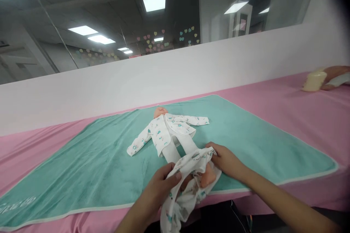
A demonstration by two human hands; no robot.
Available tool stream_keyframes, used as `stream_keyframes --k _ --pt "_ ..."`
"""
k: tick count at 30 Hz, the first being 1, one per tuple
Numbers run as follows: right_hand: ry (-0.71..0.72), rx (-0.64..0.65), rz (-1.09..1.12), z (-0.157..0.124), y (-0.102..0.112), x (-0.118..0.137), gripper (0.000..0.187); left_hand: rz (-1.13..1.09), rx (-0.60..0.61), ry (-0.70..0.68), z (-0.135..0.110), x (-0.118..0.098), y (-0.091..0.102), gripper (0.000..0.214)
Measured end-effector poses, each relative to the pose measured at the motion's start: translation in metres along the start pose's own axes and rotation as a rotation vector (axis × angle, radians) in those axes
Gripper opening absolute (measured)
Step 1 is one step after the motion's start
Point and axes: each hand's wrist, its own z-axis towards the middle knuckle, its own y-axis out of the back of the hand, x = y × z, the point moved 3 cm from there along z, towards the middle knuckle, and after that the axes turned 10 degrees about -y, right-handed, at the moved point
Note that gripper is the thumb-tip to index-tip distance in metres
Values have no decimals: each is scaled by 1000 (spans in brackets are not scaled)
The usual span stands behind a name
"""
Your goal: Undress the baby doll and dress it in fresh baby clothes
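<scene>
A baby doll (160, 111) lies on its back on a green blanket (109, 153), its head toward the wall. It wears a white printed jacket (161, 136), open at the front, with both sleeves spread out. White cloth covers its legs. Around its feet is a pair of white printed baby pants (188, 160); one foot (208, 175) shows inside the opening. My left hand (164, 182) pinches the waistband's near left edge. My right hand (222, 158) grips its right edge, holding the opening wide. The rest of the pants droops over the table's front edge.
A pink cloth (273, 98) covers the table beneath the blanket. At the far right stand a cream bottle (314, 81) and, beside it, a partly seen skin-coloured shape with white cloth. A white wall (109, 87) with mirror-like glass above runs along the back.
</scene>
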Motion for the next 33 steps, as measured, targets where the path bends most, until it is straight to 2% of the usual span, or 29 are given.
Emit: stream_keyframes --k 3,5,8,11,13,15,19,23,26,29,31,33 --pt "-4 -76 -112 7 11 -12 18 -166 -11 85 -8 -1 12 41" --pt "38 -75 -176 10 15 -14 19 -244 -53 101 -9 -2 21 38" --pt "137 19 -223 12 13 -10 19 -282 -72 37 -3 -4 23 26" --pt "159 151 -158 7 13 -2 25 -232 -29 3 6 -3 14 27" --pt "148 221 -67 -3 16 9 36 -184 -42 -38 11 -2 8 28" --pt "143 242 62 -14 20 25 42 -158 -106 -74 14 0 5 25" --pt "150 242 284 -30 19 70 36 -177 -190 -57 18 3 3 26" --pt "88 430 176 -19 -3 98 49 -147 -149 -72 22 -2 0 26" --pt "23 506 145 2 -14 96 37 -85 -61 -63 24 -12 -4 25" --pt "-100 570 470 23 -18 86 26 -32 -8 -69 24 -20 -2 31" --pt "-163 580 745 33 -17 83 26 9 31 -51 25 -21 2 34" --pt "-161 553 943 40 -15 83 31 45 110 -22 26 -17 6 37"
